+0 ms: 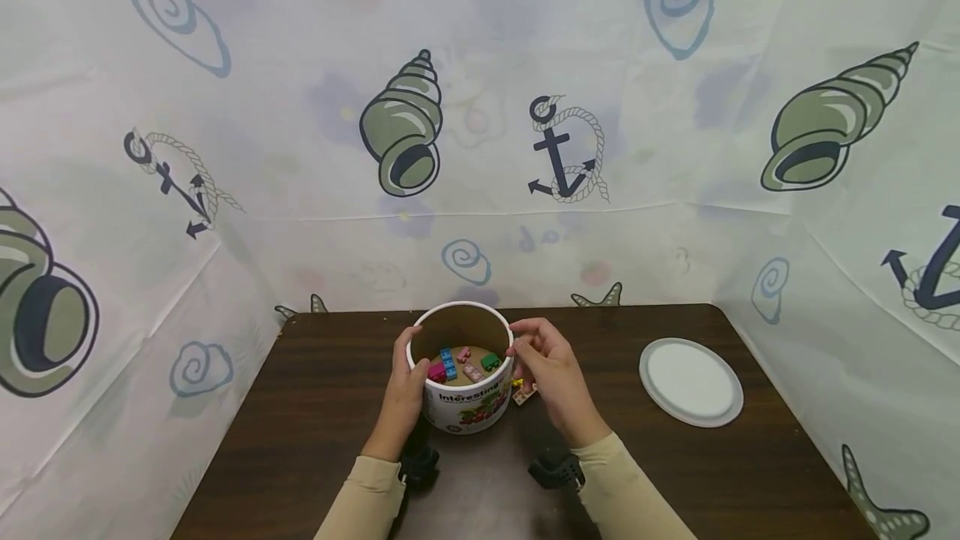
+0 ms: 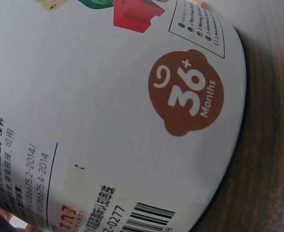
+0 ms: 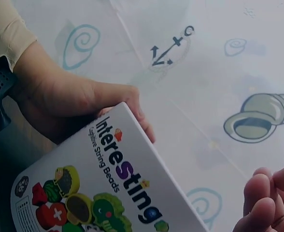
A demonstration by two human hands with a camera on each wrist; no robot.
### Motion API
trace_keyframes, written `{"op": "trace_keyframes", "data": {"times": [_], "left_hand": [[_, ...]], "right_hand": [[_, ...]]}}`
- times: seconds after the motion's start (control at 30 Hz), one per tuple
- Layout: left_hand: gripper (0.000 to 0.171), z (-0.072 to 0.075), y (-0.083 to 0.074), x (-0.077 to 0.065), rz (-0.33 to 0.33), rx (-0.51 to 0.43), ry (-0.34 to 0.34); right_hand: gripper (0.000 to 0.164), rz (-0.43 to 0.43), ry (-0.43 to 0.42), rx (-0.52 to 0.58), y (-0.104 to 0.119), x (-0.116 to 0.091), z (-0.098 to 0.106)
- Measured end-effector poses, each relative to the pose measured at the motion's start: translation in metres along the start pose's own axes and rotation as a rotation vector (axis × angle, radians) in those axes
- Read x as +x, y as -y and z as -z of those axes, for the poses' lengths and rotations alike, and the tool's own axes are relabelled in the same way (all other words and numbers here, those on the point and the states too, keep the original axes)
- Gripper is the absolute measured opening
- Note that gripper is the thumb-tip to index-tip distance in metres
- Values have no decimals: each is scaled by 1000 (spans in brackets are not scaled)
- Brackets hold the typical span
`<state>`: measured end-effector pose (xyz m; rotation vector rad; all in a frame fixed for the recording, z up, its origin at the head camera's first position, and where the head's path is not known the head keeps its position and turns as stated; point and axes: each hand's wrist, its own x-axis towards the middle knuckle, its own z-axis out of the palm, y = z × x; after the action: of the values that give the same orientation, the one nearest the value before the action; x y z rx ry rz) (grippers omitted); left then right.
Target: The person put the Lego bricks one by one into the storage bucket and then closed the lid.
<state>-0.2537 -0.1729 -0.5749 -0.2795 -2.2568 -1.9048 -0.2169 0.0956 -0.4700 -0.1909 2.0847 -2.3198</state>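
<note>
Cream sleeves (image 1: pixel 363 494) reach over the dark table (image 1: pixel 300 457), where the left hand (image 1: pixel 402 394) has its grip curled on the rim of the white "Interesting" string-beads tub (image 1: pixel 457 419), blue, pink and green toy pieces (image 1: pixel 448 365) inside. The right hand (image 1: pixel 553 369) bends its fingers at the opposite rim, its grip's contents impossible to tell; a round white lid (image 1: pixel 690 382) lies well apart.

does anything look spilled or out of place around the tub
At least one small toy piece shows outside the tub, close beside it near the right hand, which looks odd because other pieces lie inside. The tub stands upright; no damage shows.
</note>
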Motion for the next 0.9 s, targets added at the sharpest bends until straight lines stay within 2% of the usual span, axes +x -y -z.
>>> {"op": "trace_keyframes", "data": {"times": [0.33,0.7,0.8,0.9], "left_hand": [[66,0,1,1,0,-10,-1],[62,-1,2,1,2,-38,-3],[61,-1,2,1,1,-38,4],[61,-1,2,1,-1,-31,6]], "right_hand": [[21,14,-39,14,-11,-5,16],[14,-36,-126,46,-31,-7,44],[14,-57,-153,53,-41,-5,53],[16,-95,-180,62,-63,0,64]]}}
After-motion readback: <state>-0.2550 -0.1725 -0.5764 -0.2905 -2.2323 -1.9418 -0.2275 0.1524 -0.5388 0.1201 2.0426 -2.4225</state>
